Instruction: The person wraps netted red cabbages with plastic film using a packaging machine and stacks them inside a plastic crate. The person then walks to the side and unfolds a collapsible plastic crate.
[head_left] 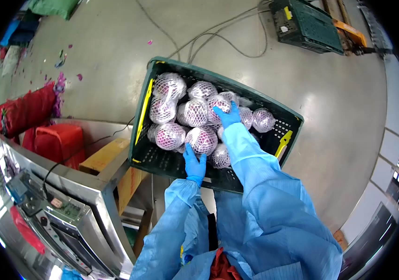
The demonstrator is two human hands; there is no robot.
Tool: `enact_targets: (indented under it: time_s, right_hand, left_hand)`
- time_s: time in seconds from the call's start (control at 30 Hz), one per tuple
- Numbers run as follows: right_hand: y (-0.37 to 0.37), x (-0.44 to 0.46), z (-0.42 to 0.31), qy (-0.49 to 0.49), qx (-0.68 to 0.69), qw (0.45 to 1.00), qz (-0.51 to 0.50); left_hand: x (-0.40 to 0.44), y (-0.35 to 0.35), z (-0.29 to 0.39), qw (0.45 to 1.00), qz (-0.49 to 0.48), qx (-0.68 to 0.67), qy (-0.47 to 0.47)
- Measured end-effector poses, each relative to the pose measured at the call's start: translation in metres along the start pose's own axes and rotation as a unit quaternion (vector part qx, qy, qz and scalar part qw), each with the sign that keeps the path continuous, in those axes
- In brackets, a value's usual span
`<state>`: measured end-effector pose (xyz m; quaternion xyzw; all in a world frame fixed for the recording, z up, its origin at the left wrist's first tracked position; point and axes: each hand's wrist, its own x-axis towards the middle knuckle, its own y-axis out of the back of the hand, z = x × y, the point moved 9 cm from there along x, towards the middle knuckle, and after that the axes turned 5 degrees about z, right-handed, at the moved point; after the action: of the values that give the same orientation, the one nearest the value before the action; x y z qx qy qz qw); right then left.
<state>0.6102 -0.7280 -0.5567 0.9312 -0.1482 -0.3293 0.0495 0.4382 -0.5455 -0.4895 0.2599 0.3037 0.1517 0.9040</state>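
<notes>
A dark green crate (236,77) holds several round purple heads, each in white foam netting; they look like red cabbages, though the netting obscures them. My right hand (229,116), blue-gloved, reaches in from the near side, thumb and fingers placed around one netted purple head (218,103) near the crate's middle. Over the near wall comes my left hand (194,164), also blue-gloved. Its fingers are apart, and the fingertips touch the near side of another netted purple head (201,140). Whether this hand bears any of its weight cannot be told.
A steel frame with a machine (61,205) stands at lower left, near a red bin (66,142) and cardboard (108,156). Cables (204,35) lie on the floor beyond the crate. Another green crate (307,28) stands at upper right beside an orange handle (350,31). Purple scraps (59,88) litter the left floor.
</notes>
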Motion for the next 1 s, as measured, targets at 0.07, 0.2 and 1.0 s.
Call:
enact_targets:
  time_s: [0.07,0.2,1.0]
  right_hand:
    - [-0.002,0.021,0.017,0.059,-0.169,0.983,0.026]
    - [0.002,-0.01,-0.058,0.183,-0.413,0.891,0.038]
    - [0.38,-0.31,0.089,0.044,-0.228,0.947,-0.22]
  left_hand:
    - [0.002,-0.002,-0.004,0.999,0.005,0.031,-0.003]
    - [-0.009,0.007,0.011,1.0,-0.001,0.02,-0.003]
    - [-0.369,-0.027,-0.062,0.984,-0.091,0.152,0.029]
